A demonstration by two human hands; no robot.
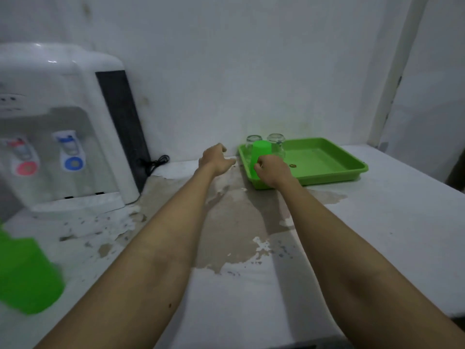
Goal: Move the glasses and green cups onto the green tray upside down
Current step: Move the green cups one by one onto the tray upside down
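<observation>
Two bare arms reach out over a white counter [377,222] whose paint is worn off in patches. The right hand [270,172] is closed around a green cup [260,153]. That cup is upside down, with its flat bottom on top, and it sits at the near left corner of the green tray [324,161]. I cannot tell if the cup's rim is touching the tray floor, because the hand and the tray wall hide it.

The left hand [216,157] is empty. Its fingers are loosely curled and spread a little, and it hangs over the counter just beside the tray's left edge, close to the wall [251,71].

Two clear glasses [275,144] stand upside down at the far left corner of the tray, side by side, right behind the green cup. The rest of the tray floor is bare, with one small dark spot near its middle.

The tray lies at the back of the counter, against the wall.

One more green cup [25,270] is at the left edge of the counter, near the front. It looks blurry, so I cannot tell which way up it is.

A white water dispenser [57,127] stands at the back left corner of the counter. It has a red tap and a blue tap. A black cord [156,163] lies beside it, near the wall.
</observation>
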